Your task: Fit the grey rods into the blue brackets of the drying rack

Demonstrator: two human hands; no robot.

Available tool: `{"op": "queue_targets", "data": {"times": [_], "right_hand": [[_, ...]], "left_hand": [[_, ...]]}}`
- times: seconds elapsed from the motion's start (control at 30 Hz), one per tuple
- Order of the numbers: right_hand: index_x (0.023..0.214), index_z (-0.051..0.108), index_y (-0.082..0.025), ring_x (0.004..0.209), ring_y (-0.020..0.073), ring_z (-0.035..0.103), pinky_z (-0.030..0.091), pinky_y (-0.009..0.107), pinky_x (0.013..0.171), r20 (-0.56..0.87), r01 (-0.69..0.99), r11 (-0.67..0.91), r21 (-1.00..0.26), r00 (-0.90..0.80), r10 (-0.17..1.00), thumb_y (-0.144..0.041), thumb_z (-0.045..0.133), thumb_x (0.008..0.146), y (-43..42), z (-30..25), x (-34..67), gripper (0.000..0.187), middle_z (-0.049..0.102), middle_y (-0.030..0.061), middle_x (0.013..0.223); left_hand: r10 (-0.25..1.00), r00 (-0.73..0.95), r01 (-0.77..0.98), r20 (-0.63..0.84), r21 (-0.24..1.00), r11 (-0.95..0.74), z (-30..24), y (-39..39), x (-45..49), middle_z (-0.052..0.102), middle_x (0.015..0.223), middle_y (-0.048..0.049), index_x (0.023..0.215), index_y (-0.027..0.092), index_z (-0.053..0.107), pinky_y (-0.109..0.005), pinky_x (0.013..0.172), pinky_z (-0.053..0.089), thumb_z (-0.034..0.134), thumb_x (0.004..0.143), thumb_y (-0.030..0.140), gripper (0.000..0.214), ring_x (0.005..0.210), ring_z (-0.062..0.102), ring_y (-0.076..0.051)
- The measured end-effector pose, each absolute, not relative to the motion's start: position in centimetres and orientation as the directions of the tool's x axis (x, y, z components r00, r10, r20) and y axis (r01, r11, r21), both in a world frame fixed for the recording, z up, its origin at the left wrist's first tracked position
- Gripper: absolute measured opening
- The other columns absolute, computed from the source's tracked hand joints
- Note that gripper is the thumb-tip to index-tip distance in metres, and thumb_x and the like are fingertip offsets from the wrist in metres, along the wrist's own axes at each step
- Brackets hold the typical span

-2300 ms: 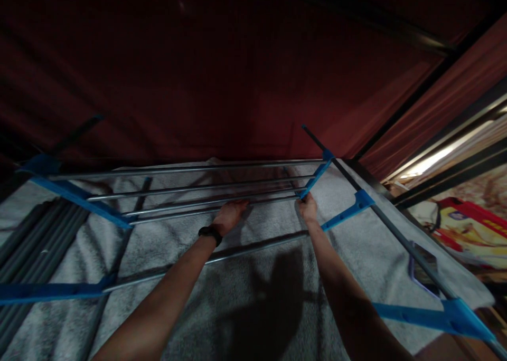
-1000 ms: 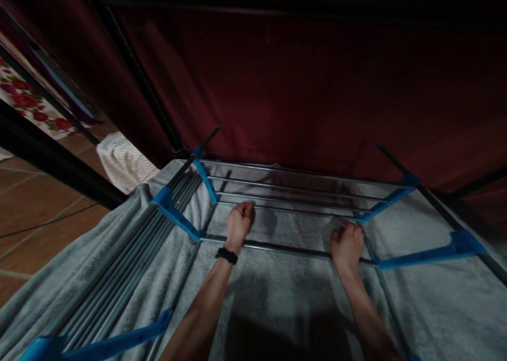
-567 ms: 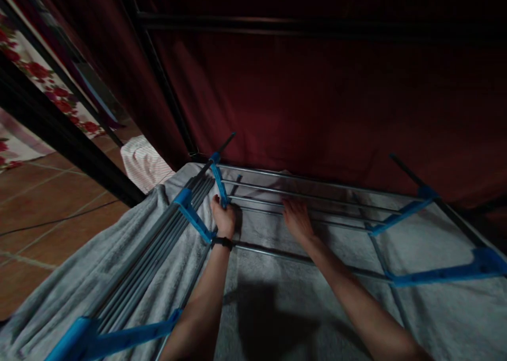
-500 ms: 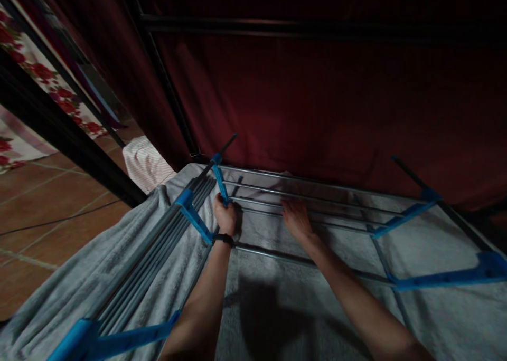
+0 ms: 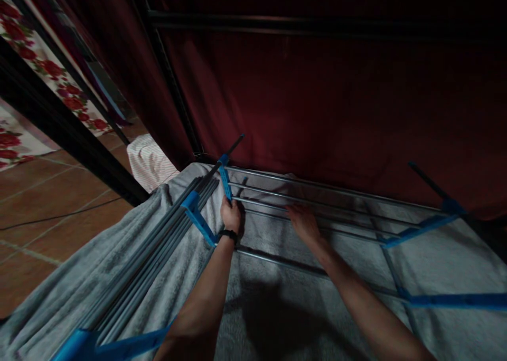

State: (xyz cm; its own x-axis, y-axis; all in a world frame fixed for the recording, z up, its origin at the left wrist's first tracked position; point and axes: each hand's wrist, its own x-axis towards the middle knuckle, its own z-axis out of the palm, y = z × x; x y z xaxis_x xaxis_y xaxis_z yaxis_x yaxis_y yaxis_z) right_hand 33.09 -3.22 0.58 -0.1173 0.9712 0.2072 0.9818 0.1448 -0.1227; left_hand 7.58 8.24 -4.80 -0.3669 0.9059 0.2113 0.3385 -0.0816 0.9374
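Red curtain [image 5: 317,102] behind, towel-draped rack [image 5: 130,292] up front: left hand [image 5: 231,214] clamps the blue bracket [image 5: 226,184], right hand [image 5: 303,222] lies flat, open, on rods [image 5: 356,213] running sideways.

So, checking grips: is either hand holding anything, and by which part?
The left hand grips the drying rack by the near end of its blue bracket; the right hand lies open on the rods.

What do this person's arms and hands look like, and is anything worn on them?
Both forearms are bare, with no sleeves in view. Neither the left hand nor the right hand wears a glove. A slim black wristband, perhaps a watch, circles the left wrist.
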Motion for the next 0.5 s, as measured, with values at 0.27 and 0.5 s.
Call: {"op": "queue_targets", "data": {"times": [0.27, 0.5], "right_hand": [[0.132, 0.072, -0.023, 0.116, 0.0249, 0.072, 0.051, 0.040, 0.104, 0.214, 0.980, 0.145, -0.138, -0.114, 0.970, -0.019, 0.050, 0.105, -3.20, 0.71, 33.12, 0.035, 0.078, 0.0100, 0.125], [0.133, 0.072, -0.022, 0.117, 0.0243, 0.071, 0.052, 0.037, 0.104, 0.192, 0.980, 0.146, -0.133, -0.119, 0.974, -0.021, 0.050, 0.106, -3.35, 1.49, 33.10, 0.035, 0.077, 0.0099, 0.129]], "left_hand": [[0.911, -0.351, 0.362, 0.215, 0.929, -0.079, -4.55, 8.59, 7.56, 0.066, 0.083, -0.0036, 0.093, 0.024, 0.059, -0.033, 0.081, 0.053, 0.051, 0.097, 0.030, 0.011, 0.082, 0.063, -0.020], [0.921, -0.326, 0.357, 0.212, 0.930, -0.088, -4.03, 8.62, 7.53, 0.065, 0.082, -0.0043, 0.092, 0.023, 0.060, -0.032, 0.079, 0.051, 0.051, 0.101, 0.041, 0.022, 0.083, 0.063, -0.020]]}}
